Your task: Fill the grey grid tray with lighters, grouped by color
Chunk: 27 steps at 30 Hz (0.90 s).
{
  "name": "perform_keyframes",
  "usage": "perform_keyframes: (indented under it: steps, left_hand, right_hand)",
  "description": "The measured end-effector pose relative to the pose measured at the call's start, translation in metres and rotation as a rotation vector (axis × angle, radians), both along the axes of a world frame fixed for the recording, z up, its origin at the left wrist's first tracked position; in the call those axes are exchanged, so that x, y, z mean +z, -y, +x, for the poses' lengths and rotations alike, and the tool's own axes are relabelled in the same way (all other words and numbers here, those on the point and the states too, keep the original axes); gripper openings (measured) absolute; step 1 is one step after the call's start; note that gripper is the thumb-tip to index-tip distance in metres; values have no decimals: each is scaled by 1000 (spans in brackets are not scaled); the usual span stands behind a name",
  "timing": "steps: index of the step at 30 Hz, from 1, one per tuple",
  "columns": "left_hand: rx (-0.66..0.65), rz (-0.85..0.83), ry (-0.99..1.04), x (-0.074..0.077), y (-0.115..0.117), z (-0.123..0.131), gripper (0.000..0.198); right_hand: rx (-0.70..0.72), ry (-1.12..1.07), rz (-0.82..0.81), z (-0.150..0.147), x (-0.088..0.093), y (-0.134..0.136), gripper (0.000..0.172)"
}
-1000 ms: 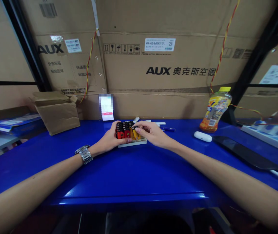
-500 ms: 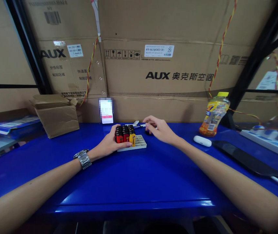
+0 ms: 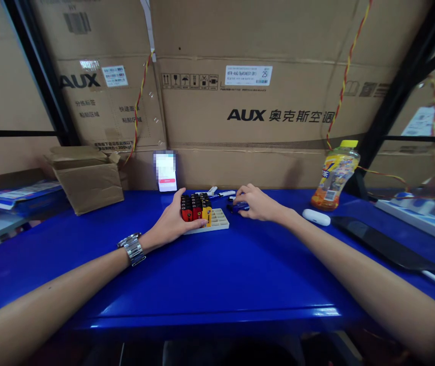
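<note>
A pale grid tray (image 3: 219, 221) sits on the blue table (image 3: 210, 269), its left part filled with upright red lighters (image 3: 192, 207) and one yellow lighter (image 3: 207, 213). My left hand (image 3: 172, 221) wraps around the tray's left side, fingers curled against the lighters. My right hand (image 3: 258, 203) rests on the table just right of the tray, fingers closed around a blue lighter (image 3: 238, 207) lying there. A few white lighters (image 3: 223, 193) lie loose behind the tray.
A phone (image 3: 165, 171) leans on the cardboard wall behind. An open cardboard box (image 3: 88, 178) stands at left. At right are an orange drink bottle (image 3: 335, 175), a white earbud case (image 3: 316, 217) and a dark tablet (image 3: 385, 244).
My right hand left the yellow lighter standing in the tray, moved right and back, and closed on a blue lighter on the table. My left hand stayed on the tray.
</note>
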<state>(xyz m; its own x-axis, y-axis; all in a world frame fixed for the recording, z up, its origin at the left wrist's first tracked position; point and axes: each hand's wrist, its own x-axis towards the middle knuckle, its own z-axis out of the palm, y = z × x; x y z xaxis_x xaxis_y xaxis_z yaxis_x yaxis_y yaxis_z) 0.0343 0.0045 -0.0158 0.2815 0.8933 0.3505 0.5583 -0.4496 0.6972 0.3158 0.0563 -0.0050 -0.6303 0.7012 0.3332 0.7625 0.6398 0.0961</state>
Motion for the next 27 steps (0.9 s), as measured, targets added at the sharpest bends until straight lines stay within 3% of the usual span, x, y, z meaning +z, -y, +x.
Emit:
perform_keyframes:
  steps: [5, 13, 18, 25, 27]
  left_hand:
    - [-34, -1, 23, 0, 0, -1, 102]
    - [-69, -15, 113, -10, -14, -6, 94]
    - [-179, -137, 244, -11, -14, -3, 86]
    - [-194, -72, 95, -7, -6, 1, 79]
    - [-200, -79, 92, -7, -5, 1, 79]
  right_hand:
    - [32, -135, -146, -10, -2, 8, 7]
    - [119, -788, -376, -22, -6, 11, 15]
    - [111, -873, -425, -28, -2, 14, 17]
    - [141, -1225, -732, -39, 2, 25, 13]
    - [152, -1281, -788, -41, 3, 27, 21]
